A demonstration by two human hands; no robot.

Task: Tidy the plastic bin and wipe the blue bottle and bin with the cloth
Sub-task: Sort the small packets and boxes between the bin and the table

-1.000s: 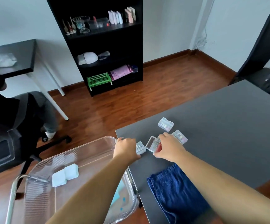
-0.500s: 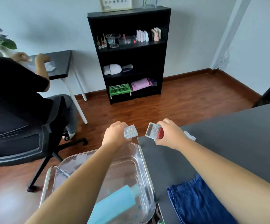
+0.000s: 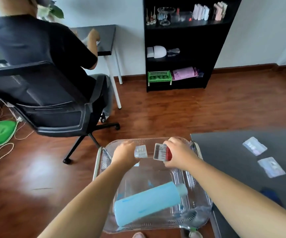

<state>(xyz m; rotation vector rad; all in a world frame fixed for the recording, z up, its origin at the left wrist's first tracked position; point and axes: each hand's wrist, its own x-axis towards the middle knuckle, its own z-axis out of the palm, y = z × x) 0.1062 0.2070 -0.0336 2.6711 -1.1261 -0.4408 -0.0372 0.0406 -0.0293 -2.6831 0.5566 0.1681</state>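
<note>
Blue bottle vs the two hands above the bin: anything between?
Head view: only bare clear bin floor between blue bottle, left hand and right hand.

our left hand (image 3: 125,154) pinching something small, arm stretched forward | our right hand (image 3: 179,152) curled in a grip, arm angled in

- Plastic bin (image 3: 201,189): clear, ribbed, upright.
- Blue bottle (image 3: 147,202): pale, on its side inside the plastic bin.
- Cloth (image 3: 270,194): dark blue, right of the plastic bin.
</note>
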